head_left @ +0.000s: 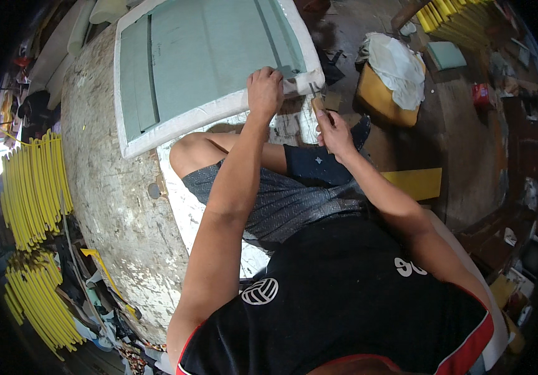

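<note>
Item 1: green panel point(206, 56), flat, crossed by darker strips, edged all round with a white fabric border point(194, 122); lies on a worn, paint-flecked bench top point(112, 219), which extends left of the panel and toward the wearer.

Item 2: left hand point(265, 94), at the panel's near edge, close to its near right corner; fingers bent and close together over the border. Whether the thumb pinches from beneath cannot be told.

Item 3: right hand point(336, 134), just off the panel's near right corner; fingers closed around the handle of item 4.

Item 4: wooden-handled tool point(317, 102), slim metal tip directed at the panel's near right corner; contact with the fabric cannot be told.

Item 5: bent leg point(197, 156) in dark shorts point(281, 209), just on the near side of the panel.

Item 6: yellow curved bars point(34, 187), stacked left of the panel.

Item 7: orange-yellow foam block point(375, 97), right of the panel, topped by crumpled white sheeting point(397, 69).

Item 8: pale green foam pad point(446, 55), farther right of the panel.
</note>
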The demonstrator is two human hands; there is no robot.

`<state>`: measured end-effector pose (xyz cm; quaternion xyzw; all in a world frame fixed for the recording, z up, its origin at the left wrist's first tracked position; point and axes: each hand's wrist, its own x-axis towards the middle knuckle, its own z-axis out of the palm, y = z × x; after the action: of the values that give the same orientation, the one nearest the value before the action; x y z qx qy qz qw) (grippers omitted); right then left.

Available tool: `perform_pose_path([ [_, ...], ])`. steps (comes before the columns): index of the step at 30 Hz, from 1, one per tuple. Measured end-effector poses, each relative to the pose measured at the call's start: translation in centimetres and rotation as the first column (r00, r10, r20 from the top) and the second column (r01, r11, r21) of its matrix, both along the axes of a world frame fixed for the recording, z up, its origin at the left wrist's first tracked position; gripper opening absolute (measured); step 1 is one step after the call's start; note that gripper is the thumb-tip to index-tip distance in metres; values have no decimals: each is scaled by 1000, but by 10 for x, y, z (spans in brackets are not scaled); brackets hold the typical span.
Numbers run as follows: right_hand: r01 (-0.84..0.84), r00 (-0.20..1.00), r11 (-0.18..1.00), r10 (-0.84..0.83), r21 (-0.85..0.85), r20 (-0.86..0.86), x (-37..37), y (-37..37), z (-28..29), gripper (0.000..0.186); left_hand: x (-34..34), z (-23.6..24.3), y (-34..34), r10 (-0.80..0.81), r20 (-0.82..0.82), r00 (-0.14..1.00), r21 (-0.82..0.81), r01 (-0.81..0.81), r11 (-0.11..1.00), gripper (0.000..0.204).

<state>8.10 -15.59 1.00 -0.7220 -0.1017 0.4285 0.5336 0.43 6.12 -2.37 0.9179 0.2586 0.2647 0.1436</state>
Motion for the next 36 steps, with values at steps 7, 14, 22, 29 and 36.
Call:
perform_pose_path([
  [7, -177, 984, 984, 177, 33, 20, -4, 10, 3, 54, 3, -8, 8, 49, -114, 992, -168, -68, 983, 18],
  [14, -194, 973, 980, 197, 43, -117, -4, 31, -6, 55, -10, 3, 20, 89, -3, 996, -215, -87, 973, 19],
  [22, -93, 961, 992, 110, 80, -253, -14, 38, -15, 57, -14, 0, 19, -6, 13, 1000, -199, 9, 980, 24],
  [29, -47, 950, 993, 77, 106, -303, -12, 43, -13, 52, -14, 8, 14, -8, 11, 1000, -213, 10, 977, 23],
  [36, 24, 844, 971, 107, 236, -526, -11, 58, -2, 51, -12, 1, 14, 17, 1, 1000, -198, -17, 980, 21],
])
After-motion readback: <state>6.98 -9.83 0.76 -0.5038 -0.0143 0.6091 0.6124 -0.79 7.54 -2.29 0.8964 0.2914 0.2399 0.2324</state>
